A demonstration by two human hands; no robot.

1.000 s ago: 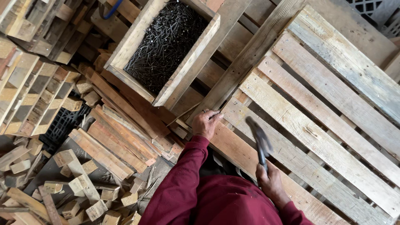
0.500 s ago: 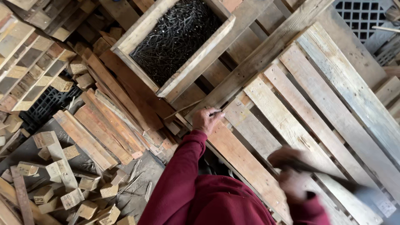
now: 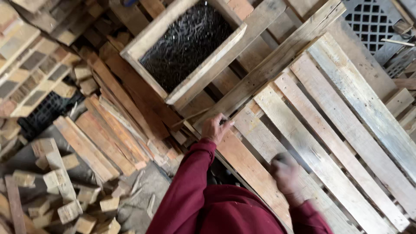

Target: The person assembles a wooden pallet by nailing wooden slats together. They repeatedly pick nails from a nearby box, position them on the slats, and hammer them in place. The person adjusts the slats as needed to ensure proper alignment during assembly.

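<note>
Currently left hand (image 3: 215, 128) pinches a nail (image 3: 228, 122) upright on the pallet (image 3: 303, 130) corner slat. Right hand (image 3: 284, 171) is blurred over a lower slat; finger state can't be told. Nail box (image 3: 186, 43) sits just beyond.

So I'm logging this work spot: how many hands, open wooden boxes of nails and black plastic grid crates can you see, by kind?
Hands: 2, the left hand on the pallet and the blurred right hand
Wooden box of nails: 1
Black grid crates: 2
Total: 5
</note>
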